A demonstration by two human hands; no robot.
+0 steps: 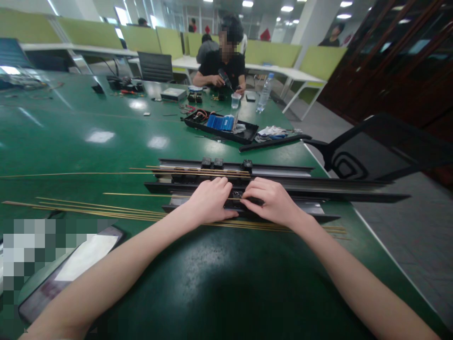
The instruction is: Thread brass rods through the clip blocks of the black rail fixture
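Thin gold-coloured rod [141,194] along a dark-edged rail [318,217].
Straight and slender, the rod reaches a small black block [237,194] in the rail, its other end extending left over the green bench [120,156].

"Your thin rods [141,216] are golden; the tabletop [134,264] under them is glossy deep green."

"Your long rails [354,195] are black, with silvery-grey inner faces; the tray [193,124] beyond is black too; the bundle [216,122] in it is bright blue with white marks."

"The chair back [371,146] on your right is black, patterned with nested rounded squares; the partitions [141,38] are yellow-green."
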